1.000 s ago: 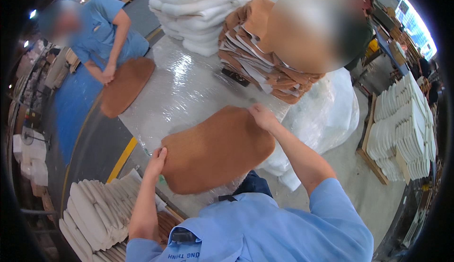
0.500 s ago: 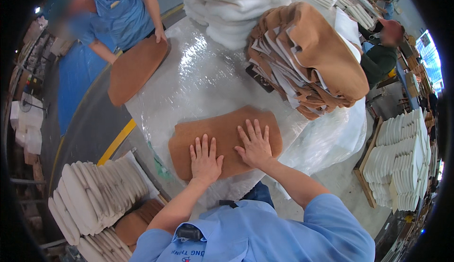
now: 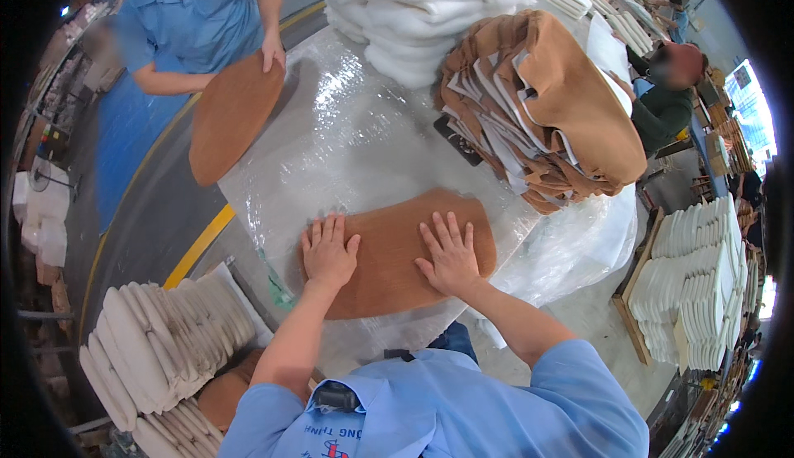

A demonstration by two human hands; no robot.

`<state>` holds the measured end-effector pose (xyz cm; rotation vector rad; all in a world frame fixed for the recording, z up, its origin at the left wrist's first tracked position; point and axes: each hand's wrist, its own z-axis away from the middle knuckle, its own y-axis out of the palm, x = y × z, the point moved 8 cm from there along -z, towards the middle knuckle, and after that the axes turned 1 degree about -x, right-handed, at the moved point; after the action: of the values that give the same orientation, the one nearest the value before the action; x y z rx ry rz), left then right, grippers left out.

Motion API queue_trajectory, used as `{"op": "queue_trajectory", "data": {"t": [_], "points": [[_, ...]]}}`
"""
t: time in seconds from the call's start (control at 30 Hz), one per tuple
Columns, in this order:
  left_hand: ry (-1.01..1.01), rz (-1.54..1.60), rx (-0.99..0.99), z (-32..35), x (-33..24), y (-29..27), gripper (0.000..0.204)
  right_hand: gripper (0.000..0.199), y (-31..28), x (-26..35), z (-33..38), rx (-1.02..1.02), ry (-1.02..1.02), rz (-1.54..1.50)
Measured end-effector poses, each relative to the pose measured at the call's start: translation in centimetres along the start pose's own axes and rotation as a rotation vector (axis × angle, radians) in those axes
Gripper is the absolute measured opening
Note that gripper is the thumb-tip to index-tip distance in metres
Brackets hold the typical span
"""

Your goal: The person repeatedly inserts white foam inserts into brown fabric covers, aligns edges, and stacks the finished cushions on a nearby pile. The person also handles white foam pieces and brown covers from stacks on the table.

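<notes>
A flat brown pad (image 3: 389, 247) lies on the plastic-wrapped table (image 3: 356, 135) right in front of me. My left hand (image 3: 328, 251) presses flat on its left part, fingers spread. My right hand (image 3: 451, 253) lies flat on its right part, fingers spread too. Neither hand grips anything.
A heap of brown covers (image 3: 546, 102) and a stack of white foam pads (image 3: 430, 7) sit at the table's far side. A person in blue (image 3: 207, 20) across the table presses a second brown pad (image 3: 236, 115). White pads are stacked at lower left (image 3: 157, 346) and on a pallet at right (image 3: 691, 293).
My hands went from holding the pad's edges to lying flat on top of it. Over the last half second they spread slightly further apart on the pad.
</notes>
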<state>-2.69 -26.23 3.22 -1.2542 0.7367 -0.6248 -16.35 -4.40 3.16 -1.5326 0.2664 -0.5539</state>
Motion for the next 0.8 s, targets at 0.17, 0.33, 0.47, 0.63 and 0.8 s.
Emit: {"op": "queue_trajectory", "data": {"t": [0.17, 0.33, 0.47, 0.63, 0.8], "points": [[-0.034, 0.001, 0.037, -0.3, 0.3, 0.3, 0.069, 0.08, -0.9, 0.0, -0.1, -0.005, 0.005, -0.022], [-0.045, 0.013, 0.016, 0.0, 0.4, 0.3, 0.069, 0.079, -2.2, -2.8, -3.3, -0.059, 0.088, -0.081], [-0.022, 0.035, 0.023, 0.0, 0.5, 0.4, 0.068, 0.074, -2.6, -5.7, -6.1, -0.079, 0.296, -0.019], [-0.07, 0.091, 0.047, -0.4, 3.8, 0.3, 0.064, 0.064, -2.4, -8.1, -7.5, 0.013, 0.481, -0.161], [-0.212, 0.161, 0.027, -1.8, 6.2, 1.4, 0.064, 0.052, -1.6, -9.3, -8.7, -0.006, 0.552, -0.172]]}}
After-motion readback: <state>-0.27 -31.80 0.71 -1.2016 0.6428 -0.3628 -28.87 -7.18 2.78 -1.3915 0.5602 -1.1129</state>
